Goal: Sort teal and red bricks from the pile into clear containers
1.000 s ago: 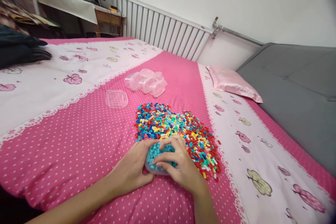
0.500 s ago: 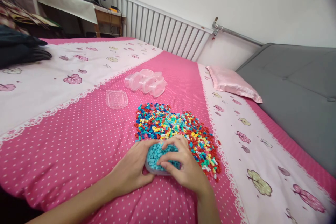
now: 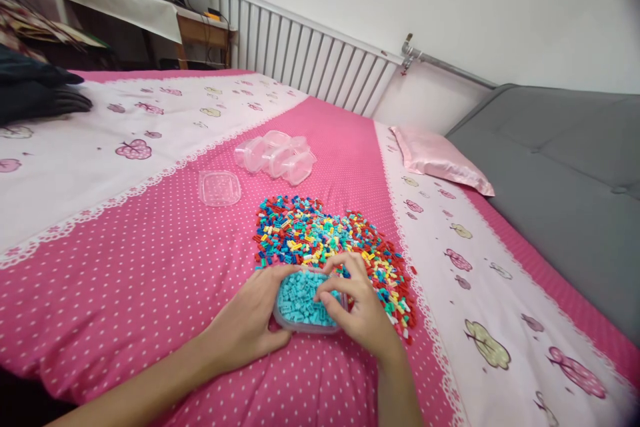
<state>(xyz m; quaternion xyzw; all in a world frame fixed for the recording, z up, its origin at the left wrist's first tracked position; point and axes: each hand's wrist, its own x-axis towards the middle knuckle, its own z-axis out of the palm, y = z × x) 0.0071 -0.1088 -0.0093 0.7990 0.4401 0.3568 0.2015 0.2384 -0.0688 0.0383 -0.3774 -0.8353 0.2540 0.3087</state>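
So the clear plastic tub [image 3: 309, 329] is sitting on the pink dotted bedspread [image 3: 165, 280], right at the near edge of a big pile of mixed toy bricks [image 3: 325, 233], and it's well filled with light-blue bricks [image 3: 295, 297]. The left hand [image 3: 253, 312] is wrapped around the tub's left end, fingers along the far rim and thumb round the near side. The right hand [image 3: 363, 307] is over the right end with its fingers curled, thumb and index close together just above the blue ones. Can't tell if there's a brick pinched in there.

What would worry me: the bedspread is soft and rumpled, so if the left hand pushed down on its end, I reckon the tub could tip. It looks full enough that a careless flick from the right hand could send a few over the rim too. And with the pile right behind it, spilled blues would land among reds, yellows and greens, plus some similar blues, so a pain to pick out. What looks like a loose clear lid [image 3: 220, 188] lies well off to the left, near a cluster of clear containers [image 3: 275, 157], so nothing's covering the tub.
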